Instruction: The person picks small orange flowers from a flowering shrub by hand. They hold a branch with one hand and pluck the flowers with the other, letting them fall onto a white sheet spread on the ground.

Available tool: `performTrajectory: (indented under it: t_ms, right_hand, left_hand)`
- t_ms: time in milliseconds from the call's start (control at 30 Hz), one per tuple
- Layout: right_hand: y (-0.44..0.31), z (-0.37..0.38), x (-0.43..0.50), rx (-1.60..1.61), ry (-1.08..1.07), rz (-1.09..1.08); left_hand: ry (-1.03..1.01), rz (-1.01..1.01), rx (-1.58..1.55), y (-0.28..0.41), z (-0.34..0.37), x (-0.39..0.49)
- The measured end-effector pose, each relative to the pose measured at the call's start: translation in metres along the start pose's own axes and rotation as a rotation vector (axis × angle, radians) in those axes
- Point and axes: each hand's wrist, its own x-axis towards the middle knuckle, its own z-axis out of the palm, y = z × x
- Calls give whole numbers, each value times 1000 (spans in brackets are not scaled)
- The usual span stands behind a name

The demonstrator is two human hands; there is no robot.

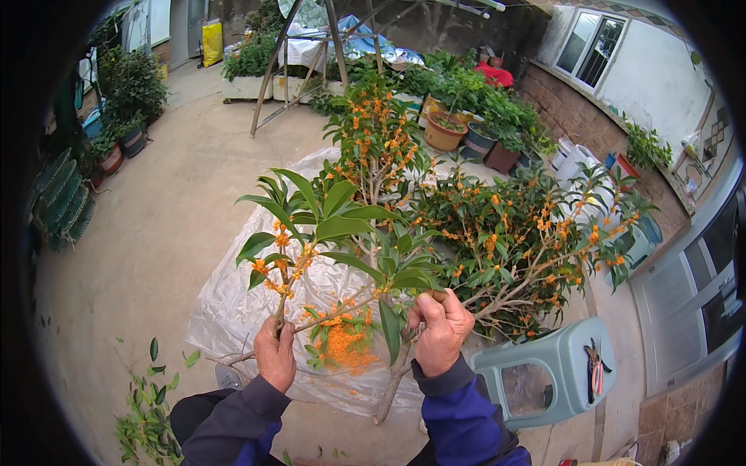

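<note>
My left hand [276,356] grips the stem of a cut osmanthus branch [281,306] with long green leaves and orange flower clusters. My right hand [442,332] is curled at the tips of the branch's right-hand leaves [411,278]. Its fingers are drawn together, and whether anything is pinched between them is hidden. Below the two hands, a heap of loose orange flowers [344,348] with some green leaves lies on a clear plastic sheet [233,303]. A thick bare stem [387,393] slants down beneath my right hand.
Large flowering branches [501,233] spread over the sheet's right side; another [373,140] stands ahead. Pruning shears [594,370] with red handles lie on a grey-green plastic stool [548,367] at my right. Leafy cuttings [145,413] lie left. Potted plants [446,131] and a metal frame [338,43] stand beyond.
</note>
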Motion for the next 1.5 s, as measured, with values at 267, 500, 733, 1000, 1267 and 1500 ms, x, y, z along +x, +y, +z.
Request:
performTrajectory:
  t_ms: [267, 500, 733, 1000, 1267, 1500]
  right_hand:
    - [14, -2, 7, -525, -102, -200]
    - [5, -1, 7, -1032, -172, -287]
    - [-3, -4, 14, -1061, -267, -424]
    - [14, -3, 14, -552, -209, -296]
    - [21, -13, 15, -21, -248, 284]
    - [9, -21, 24, 253, -421, 465]
  left_hand:
    - [-12, 2, 6, 3, -1, 0]
    - [-14, -32, 0, 1, 0, -1]
    - [-36, 32, 56, -2, -1, -1]
    - [-58, 7, 23, -8, 1, -1]
    - [-125, -86, -115, -6, 0, 0]
    - [-237, -227, -294, -4, -3, 1]
